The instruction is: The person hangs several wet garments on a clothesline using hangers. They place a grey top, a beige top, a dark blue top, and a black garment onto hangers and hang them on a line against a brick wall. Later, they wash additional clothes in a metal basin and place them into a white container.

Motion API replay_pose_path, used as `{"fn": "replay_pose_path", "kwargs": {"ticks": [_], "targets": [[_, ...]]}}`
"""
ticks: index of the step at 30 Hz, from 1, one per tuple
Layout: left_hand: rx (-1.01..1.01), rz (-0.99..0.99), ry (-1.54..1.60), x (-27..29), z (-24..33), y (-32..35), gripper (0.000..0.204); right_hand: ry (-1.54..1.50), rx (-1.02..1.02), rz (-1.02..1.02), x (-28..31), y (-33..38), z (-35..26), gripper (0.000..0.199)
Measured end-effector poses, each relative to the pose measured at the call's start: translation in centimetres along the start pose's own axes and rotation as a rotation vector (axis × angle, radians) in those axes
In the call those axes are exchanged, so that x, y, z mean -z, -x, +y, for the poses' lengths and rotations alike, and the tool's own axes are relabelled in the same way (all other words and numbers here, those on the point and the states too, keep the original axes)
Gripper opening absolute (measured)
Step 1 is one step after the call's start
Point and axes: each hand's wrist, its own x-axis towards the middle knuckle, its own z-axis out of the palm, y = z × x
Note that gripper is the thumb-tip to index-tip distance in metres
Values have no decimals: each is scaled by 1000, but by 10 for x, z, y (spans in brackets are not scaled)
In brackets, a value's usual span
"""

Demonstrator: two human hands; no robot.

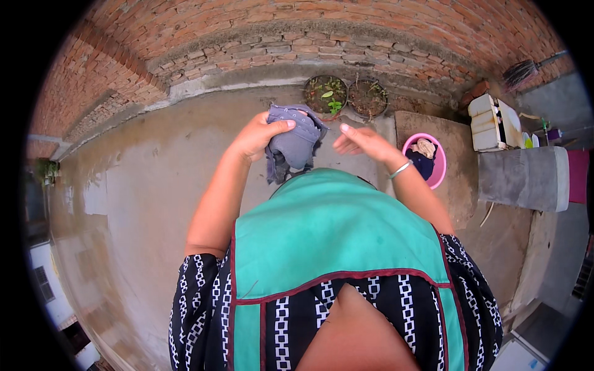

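A bunched grey-purple cloth garment (297,147) with a row of small light rings, like snaps, along its upper band hangs in front of my chest. My left hand (255,135) grips its upper left side, thumb lying over the front. Loose folds drop below that grip; which kind of garment it is, I cannot tell. Just to the right of the cloth, my right hand (365,143) is held apart from it, fingers extended and nothing in them. A light bangle circles the right wrist.
To my right, a pink basin (441,170) holds dark and beige cloths on a raised slab (456,204). Beyond it stand a white plastic container (486,127) and a grey tank (516,179). Two round planters (326,96) sit by the brick wall (297,49). The concrete floor (154,185) looks wet.
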Motion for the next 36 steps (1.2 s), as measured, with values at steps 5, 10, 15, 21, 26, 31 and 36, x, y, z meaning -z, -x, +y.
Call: {"fn": "replay_pose_path", "kwargs": {"ticks": [5, 10, 15, 21, 26, 31, 36], "targets": [[1, -48, 71, -10, -9, 8, 37, -812, -113, -224, -36, -28, 5, 83], [21, 2, -24, -15, -19, 13, 35, -1021, 272, 111, -63, -36, -11, 49], [18, 158, -359, -15, -25, 12, 30, -1014, 259, 95, -51, -34, -17, 24], [-143, 358, -444, -20, -39, 8, 23, -637, 222, 240, -50, -36, -17, 24], [-95, 343, -231, -27, -37, 3, 21, -613, 245, 310, -57, -24, -32, 28], [-87, 315, -221, -29, -35, 3, 22, -531, 412, 413, -56, -40, -20, 31], [-45, 302, -236, -28, -31, 6, 26, -526, 393, 429, -54, -36, -23, 30]]}}
